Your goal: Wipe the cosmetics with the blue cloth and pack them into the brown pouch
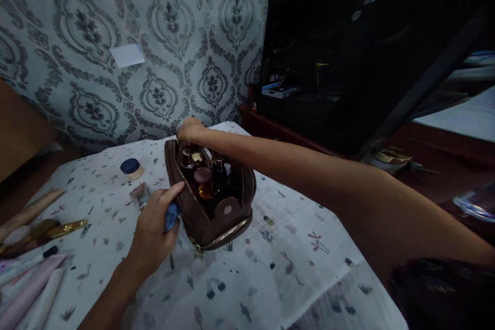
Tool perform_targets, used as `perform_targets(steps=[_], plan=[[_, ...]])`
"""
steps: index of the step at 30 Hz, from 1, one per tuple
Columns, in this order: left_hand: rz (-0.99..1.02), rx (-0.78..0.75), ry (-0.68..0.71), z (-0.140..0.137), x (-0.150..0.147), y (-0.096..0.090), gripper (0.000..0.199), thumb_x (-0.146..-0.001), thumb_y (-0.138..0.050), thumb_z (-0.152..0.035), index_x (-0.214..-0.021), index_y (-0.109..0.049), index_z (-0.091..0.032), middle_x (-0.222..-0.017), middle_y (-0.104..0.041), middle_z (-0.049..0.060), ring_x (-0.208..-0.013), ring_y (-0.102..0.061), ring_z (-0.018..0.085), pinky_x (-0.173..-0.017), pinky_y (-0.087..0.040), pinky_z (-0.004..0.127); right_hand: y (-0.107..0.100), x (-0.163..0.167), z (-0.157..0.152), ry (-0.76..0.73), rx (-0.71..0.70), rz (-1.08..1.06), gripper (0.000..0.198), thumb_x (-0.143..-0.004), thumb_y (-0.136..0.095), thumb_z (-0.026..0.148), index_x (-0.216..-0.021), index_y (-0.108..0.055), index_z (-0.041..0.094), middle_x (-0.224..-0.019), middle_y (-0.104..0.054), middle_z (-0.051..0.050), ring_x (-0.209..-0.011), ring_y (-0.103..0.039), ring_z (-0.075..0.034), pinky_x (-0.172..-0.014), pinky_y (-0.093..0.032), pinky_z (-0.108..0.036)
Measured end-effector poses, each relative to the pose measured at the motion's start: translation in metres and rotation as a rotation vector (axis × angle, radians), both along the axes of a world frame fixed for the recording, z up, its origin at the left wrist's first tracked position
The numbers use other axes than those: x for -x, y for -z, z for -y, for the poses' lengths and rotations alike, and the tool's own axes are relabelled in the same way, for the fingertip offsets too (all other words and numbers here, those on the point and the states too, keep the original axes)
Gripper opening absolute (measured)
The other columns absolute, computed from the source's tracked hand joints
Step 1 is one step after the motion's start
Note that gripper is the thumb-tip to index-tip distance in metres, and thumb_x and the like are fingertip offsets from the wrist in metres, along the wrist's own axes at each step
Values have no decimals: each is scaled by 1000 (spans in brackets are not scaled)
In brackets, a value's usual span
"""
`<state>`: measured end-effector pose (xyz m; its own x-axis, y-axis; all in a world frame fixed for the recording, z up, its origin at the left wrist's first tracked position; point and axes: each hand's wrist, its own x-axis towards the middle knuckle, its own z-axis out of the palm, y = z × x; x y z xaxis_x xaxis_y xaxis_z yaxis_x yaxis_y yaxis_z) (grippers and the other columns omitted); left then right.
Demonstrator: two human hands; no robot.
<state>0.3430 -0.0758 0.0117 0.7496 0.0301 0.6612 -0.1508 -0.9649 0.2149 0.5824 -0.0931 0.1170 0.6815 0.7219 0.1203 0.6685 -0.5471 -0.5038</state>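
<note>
Several tubes [29, 278] left of pouch [211, 216]

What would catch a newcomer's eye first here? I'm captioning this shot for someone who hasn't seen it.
First the open brown bag in the middle of the table, packed with small bottles. The right hand grips its far rim, while the left hand presses against its near side, holding something blue. Tubes lie at the table's left edge, and a blue-lidded jar sits behind the bag's left.

Brown pouch [216, 216], white floral-print tablecloth [294, 268], grey damask wallpaper [174, 36], navy-lidded jar [131, 168]
</note>
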Motion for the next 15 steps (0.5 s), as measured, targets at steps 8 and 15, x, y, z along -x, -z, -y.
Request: perform_targets(steps=[8,15], plan=[[-19,-10,-12,1,0,-3,66,-85,-45,-6,-148,-40,-25,-117,-63,8,-106,-63,24,-91,-51,38,-13,36,71,-186,-4,310,23,-91,-53,28,-102,-71,19,-103,-74,-9,-96,-67,-24,-77,-48,-29],[-1,-45,-20,3,-1,-5,64,-86,-45,-7,-147,-40,-24,-118,-63,9,-109,-63,24,-88,-52,34,-17,65,123,-331,-116,376,20,-94,-52,20,-103,-70,18,-98,-71,-5,-88,-63,-20,-75,-42,-28]])
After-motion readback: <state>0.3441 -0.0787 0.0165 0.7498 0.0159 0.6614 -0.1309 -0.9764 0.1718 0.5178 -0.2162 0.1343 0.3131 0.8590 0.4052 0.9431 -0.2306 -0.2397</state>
